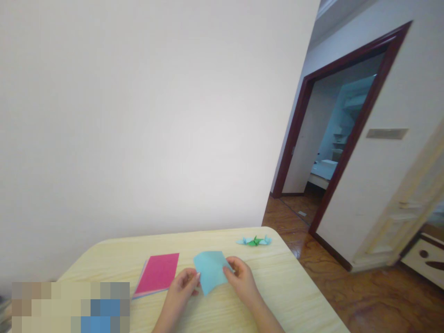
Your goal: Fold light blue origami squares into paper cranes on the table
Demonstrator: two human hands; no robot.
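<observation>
I hold the blue paper [211, 270] between my two hands, over the worktop [277, 286]. My left grip [181, 283] is pinched narrow on its left edge, thumb on top; my right grip [240, 273] is closed just as narrow on its right edge. The paper bows a little, one corner pointing down towards me, its visible face plain blue. Left of the blue paper lies a pink sheet [158, 274], plain on top, with paler edges showing beneath it. Beyond the blue paper and to its right, small folded papers [255, 241] sit in a row, light blue and green. Well off to the blue paper's right stands a doorway [321, 138]; the wall plate [387, 133] beside that is too blurred to read.
</observation>
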